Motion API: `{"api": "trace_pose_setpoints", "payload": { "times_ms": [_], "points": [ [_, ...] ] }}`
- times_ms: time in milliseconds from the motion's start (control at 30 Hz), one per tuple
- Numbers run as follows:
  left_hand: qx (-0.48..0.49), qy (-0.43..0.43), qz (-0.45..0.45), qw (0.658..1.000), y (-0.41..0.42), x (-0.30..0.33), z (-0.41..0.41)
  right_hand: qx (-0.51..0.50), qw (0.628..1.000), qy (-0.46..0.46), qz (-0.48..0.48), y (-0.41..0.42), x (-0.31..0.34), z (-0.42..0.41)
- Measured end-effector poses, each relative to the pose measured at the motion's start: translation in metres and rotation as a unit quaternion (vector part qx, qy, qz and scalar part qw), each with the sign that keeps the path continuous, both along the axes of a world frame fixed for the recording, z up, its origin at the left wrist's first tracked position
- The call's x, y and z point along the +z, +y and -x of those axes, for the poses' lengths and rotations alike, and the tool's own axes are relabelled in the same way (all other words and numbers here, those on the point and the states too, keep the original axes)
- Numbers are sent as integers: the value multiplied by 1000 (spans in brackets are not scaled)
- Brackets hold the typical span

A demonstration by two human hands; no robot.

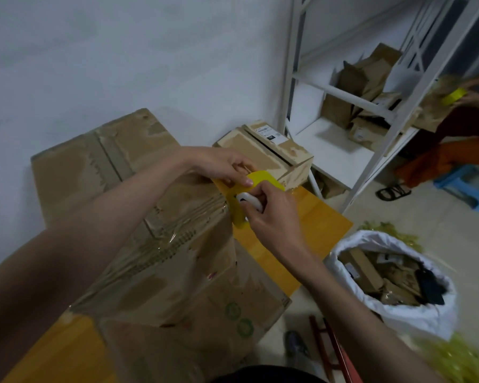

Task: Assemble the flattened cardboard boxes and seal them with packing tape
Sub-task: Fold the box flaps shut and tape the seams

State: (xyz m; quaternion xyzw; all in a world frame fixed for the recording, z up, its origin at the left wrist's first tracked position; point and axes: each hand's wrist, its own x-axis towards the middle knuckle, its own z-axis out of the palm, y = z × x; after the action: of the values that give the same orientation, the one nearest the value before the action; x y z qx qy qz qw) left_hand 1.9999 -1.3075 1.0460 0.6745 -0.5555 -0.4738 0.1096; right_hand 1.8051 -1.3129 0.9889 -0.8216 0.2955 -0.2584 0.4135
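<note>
A large brown cardboard box (161, 261) stands on a yellow table (313, 225), with clear packing tape along its top seam. At the box's far top corner my left hand (221, 164) pinches a yellow roll of tape (263, 179) by its upper edge. My right hand (271, 214) grips a small white cutter (248, 201) and holds it against the yellow tape just below the roll. A second large box (94, 158) lies behind the first, against the wall.
A small taped box (263, 150) sits at the table's far end. White metal shelving (340, 92) with crumpled boxes stands to the right. A white sack (393, 280) of cardboard scraps is on the floor. Another person (465, 120) sits at far right holding yellow tape.
</note>
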Motion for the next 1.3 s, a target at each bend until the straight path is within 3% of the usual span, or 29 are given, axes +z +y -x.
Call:
{"api": "trace_pose_setpoints", "payload": {
  "times_ms": [333, 533, 667, 900, 1100, 1300],
  "points": [
    [15, 23, 4, 1000, 1, -4, -3, 13, 998, 60, 7, 0, 14, -7],
    [18, 13, 6, 1000, 1, -2, -7, 107, 976, 188, 35, -21, 9, 21],
    [29, 10, 4, 1000, 3, 0, -6, 114, 958, 257, -61, -66, -37, 43],
    [44, 3, -3, 999, 3, 1, -3, 15, 929, 325, -176, -101, -182, 52],
    [87, 2, -13, 996, 5, 2, -1, 17, 897, 401, -182, -93, -261, 50],
    [110, 37, -12, 993, 6, -1, -6, 45, 872, 453, -182, -100, -270, 49]
  ]
}}
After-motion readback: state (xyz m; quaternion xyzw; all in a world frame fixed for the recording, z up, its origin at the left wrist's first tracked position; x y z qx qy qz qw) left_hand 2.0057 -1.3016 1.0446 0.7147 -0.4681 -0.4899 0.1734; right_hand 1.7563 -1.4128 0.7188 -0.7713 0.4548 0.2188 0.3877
